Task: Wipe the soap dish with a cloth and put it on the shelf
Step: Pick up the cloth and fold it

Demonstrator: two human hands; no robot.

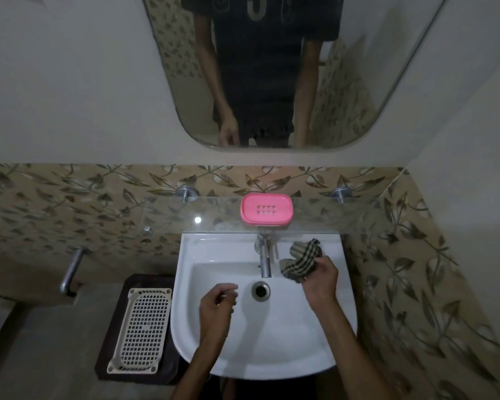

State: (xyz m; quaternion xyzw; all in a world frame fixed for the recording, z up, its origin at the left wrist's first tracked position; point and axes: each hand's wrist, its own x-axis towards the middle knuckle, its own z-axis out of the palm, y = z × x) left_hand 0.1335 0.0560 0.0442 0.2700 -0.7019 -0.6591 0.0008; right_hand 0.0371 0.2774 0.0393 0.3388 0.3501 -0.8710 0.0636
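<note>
We stand in a small bathroom whose lower wall carries beige tiles (70, 203) printed with brown leaves, under plain pale plaster and a rounded wall mirror (272, 82). From the head camera we look down on a white ceramic washbasin (286, 350) with a chrome tap (264, 261) at its back edge and a round metal drain (261, 290) in the bowl.

Above the basin a clear glass shelf (185, 217) is fixed to the tiles by two chrome brackets. The pink plastic soap dish (267, 210), rectangular with rounded corners and a small block of drain holes in its middle, sits flat on this shelf, right above the tap and apart from both hands.

Our right hand (319, 281) is held over the right side of the bowl, its fingers curled round a crumpled cloth (302, 261) checked in dark and tan, which bunches up out of the grip toward the tap. Our left hand (217, 308) hangs over the left part of the bowl with its fingers loosely curled, holding nothing and touching nothing we can see.

To the left of the basin, lower down, a cream plastic perforated tray (140, 327) lies on a dark brown tray (110, 342). A chrome bar (71, 268) juts from the wall above them. In the mirror we see a person's dark shirt and two arms hanging down.
</note>
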